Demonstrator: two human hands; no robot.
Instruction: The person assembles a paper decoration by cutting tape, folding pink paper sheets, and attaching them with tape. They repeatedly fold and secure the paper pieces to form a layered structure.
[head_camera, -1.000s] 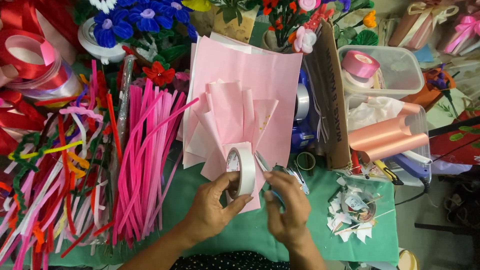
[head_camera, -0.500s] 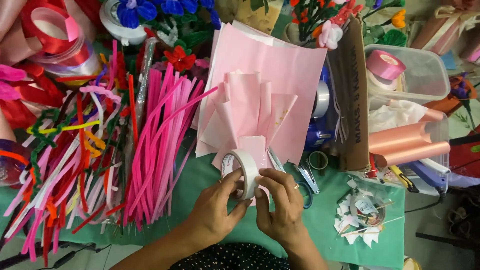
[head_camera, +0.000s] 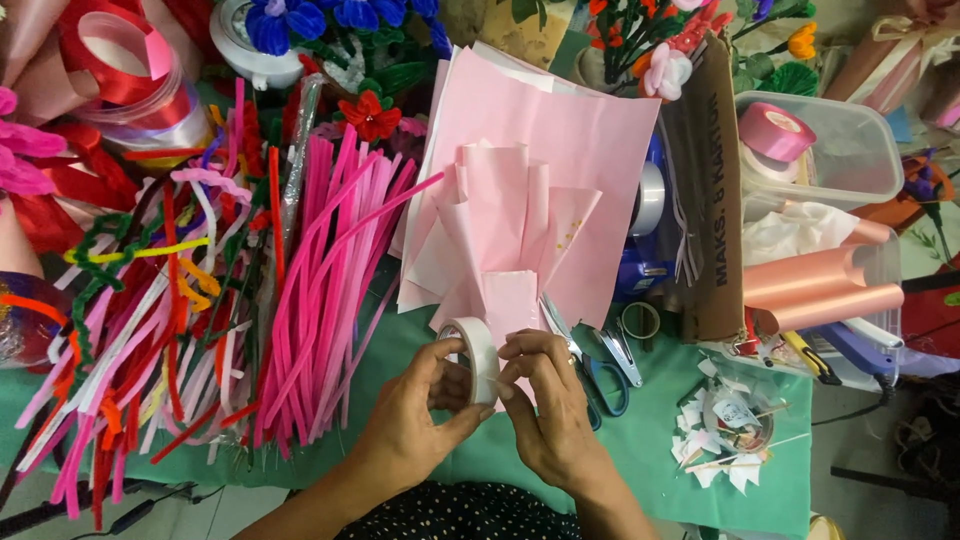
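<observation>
A white tape roll (head_camera: 478, 357) stands on edge over the green table cover (head_camera: 660, 440). My left hand (head_camera: 415, 420) grips it from the left, thumb and fingers around its rim. From the right, my right hand (head_camera: 550, 405) pinches the roll's outer face with its fingertips. Just behind the roll lies folded pink paper (head_camera: 520, 215), pleated like a fan on flat pink sheets. Blue-handled scissors (head_camera: 585, 360) lie right beside my right hand.
A thick heap of pink and mixed-colour pipe cleaners (head_camera: 300, 290) fills the left. Red ribbon rolls (head_camera: 125, 70) and handmade flowers (head_camera: 370, 115) sit at the back. At right are a cardboard piece (head_camera: 705, 190), pink ribbon rolls (head_camera: 820, 290), a clear box (head_camera: 850, 140) and paper scraps (head_camera: 730, 430).
My hands and the tape roll came closer together and lower in view. The right hand moved from beside the roll onto its face; the camera shifted slightly.
</observation>
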